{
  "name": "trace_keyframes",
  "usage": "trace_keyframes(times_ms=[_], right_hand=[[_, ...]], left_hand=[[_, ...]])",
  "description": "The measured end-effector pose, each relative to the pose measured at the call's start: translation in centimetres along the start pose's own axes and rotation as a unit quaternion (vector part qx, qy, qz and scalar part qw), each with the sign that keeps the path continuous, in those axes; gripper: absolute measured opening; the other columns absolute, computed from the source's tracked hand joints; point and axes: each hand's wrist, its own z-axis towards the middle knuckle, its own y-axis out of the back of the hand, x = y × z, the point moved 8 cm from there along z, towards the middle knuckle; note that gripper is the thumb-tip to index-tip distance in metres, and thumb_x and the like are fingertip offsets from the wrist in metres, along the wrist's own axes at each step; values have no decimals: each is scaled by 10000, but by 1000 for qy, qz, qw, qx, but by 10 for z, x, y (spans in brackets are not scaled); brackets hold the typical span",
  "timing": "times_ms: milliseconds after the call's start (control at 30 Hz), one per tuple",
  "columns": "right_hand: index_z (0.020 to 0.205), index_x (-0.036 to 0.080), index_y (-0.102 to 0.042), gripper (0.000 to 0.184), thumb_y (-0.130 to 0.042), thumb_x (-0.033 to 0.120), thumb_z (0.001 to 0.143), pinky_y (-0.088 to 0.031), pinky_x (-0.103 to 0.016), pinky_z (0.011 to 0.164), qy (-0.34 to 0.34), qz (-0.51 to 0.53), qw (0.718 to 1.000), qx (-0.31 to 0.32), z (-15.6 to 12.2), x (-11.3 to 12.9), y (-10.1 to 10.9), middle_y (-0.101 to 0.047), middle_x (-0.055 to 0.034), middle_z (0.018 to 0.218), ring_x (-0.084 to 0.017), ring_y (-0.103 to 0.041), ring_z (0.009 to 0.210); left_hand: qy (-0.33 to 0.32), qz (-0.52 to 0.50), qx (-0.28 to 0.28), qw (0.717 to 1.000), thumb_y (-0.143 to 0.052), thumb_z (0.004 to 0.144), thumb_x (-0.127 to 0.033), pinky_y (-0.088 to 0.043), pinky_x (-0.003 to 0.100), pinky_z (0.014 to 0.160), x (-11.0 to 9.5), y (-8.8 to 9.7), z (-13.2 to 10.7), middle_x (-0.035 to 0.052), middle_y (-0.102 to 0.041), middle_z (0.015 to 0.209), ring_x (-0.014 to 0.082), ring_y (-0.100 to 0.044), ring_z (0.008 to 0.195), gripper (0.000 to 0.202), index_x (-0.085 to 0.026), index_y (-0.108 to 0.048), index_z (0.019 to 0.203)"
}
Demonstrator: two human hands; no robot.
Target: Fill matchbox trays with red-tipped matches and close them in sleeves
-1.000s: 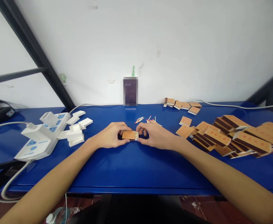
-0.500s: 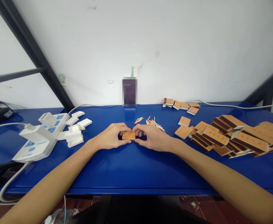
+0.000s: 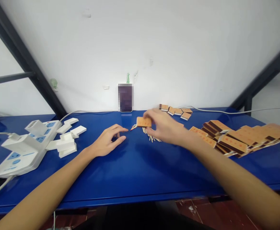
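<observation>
My right hand (image 3: 162,126) pinches an orange-brown matchbox (image 3: 143,122) between thumb and fingers, lifted over the loose matches (image 3: 151,137). Those matches lie fanned on the blue table, partly hidden under the box and hand. A few more matches (image 3: 133,127) lie just left of the box. My left hand (image 3: 110,140) rests on the table with thumb and forefinger apart, holding nothing; its fingertips are close to the left matches. To the right lies a heap of matchboxes and sleeves (image 3: 233,143), partly behind my right forearm.
White inner trays (image 3: 66,145) lie on the left, beside a white power strip (image 3: 38,143) with plugs and cables. Several small matchboxes (image 3: 178,111) stand at the back right. A dark, blurred-out upright panel (image 3: 125,98) leans at the wall. The table's front edge (image 3: 130,204) runs below.
My left hand has let go of the matchbox and opened. My right hand has carried the box up and rightward over the matches. The camera view has shifted slightly right.
</observation>
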Motion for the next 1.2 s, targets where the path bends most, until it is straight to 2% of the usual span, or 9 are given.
trace_keyframes(times_ms=[100, 167, 333, 533, 633, 733, 967, 1100, 1200], right_hand=[[1155, 174, -554, 415, -559, 232, 744, -463, -377, 764, -55, -60, 997, -8, -1, -37, 45, -608, -108, 1065, -229, -581, 851], [1169, 169, -579, 486, -586, 282, 696, -463, -397, 752, -92, -111, 988, 46, -5, -70, 61, -630, -112, 1009, -260, -590, 862], [1028, 175, -654, 390, -577, 380, 705, -473, -406, 726, -195, -157, 934, 253, -31, -144, 59, -681, -114, 929, -285, -624, 843], [1287, 154, -563, 645, -620, 450, 717, -500, -405, 755, -228, -97, 908, 339, -47, -152, 45, -713, -122, 977, -302, -660, 889], [1286, 156, -575, 619, -554, 528, 791, -493, -407, 848, -229, -110, 914, 316, -38, -162, 55, -698, -139, 1090, -306, -650, 993], [1251, 128, -601, 503, -496, 423, 857, -477, -420, 883, -261, -180, 915, 250, -22, -192, 69, -670, -181, 1175, -321, -635, 1044], [1284, 82, -573, 605, -669, 177, 694, -472, -358, 786, -291, -212, 894, 267, -14, -244, 38, -644, -234, 1192, -320, -638, 1023], [1215, 75, -587, 520, -618, 127, 698, -436, -328, 707, -301, -212, 889, 274, -22, -259, 24, -682, -211, 1051, -278, -652, 926], [1170, 89, -593, 503, -627, 133, 671, -444, -334, 695, -297, -214, 888, 278, -24, -264, 21, -675, -187, 1002, -291, -646, 905]], left_hand=[[-4, 14, 11, 1000, -452, 981, -386, -483, 275, 700, 1, -4, 0, 51, -585, 1039, 130, -571, 769, 322, -213, -593, 1214], [-9, 27, 33, 999, -444, 984, -378, -484, 279, 714, -1, -9, 0, 47, -591, 1035, 130, -573, 769, 322, -215, -590, 1220], [-16, 53, 62, 997, -423, 989, -372, -491, 288, 750, -7, -15, 0, 51, -616, 1041, 152, -591, 826, 321, -212, -610, 1195], [-30, 74, 62, 995, -400, 999, -367, -490, 313, 821, -9, -14, 0, 63, -632, 1051, 176, -608, 901, 329, -200, -630, 1165], [-29, 79, 56, 995, -404, 997, -363, -486, 319, 849, -7, -13, 0, 59, -632, 1070, 182, -611, 934, 318, -212, -635, 1154], [-26, 101, 43, 994, -407, 994, -358, -470, 350, 901, -5, -12, 0, 66, -635, 1089, 204, -596, 993, 316, -205, -632, 1154], [2, 172, 14, 985, -412, 983, -364, -432, 417, 931, 5, -5, 2, 77, -638, 1105, 233, -554, 1013, 329, -192, -641, 1145], [88, 283, -57, 953, -408, 951, -332, -440, 443, 879, 25, 31, 2, 108, -654, 1085, 280, -562, 999, 345, -168, -677, 1092], [209, 378, -91, 897, -375, 938, -320, -425, 474, 917, 49, 68, -7, 122, -640, 1163, 325, -575, 1063, 394, -164, -661, 1161]])
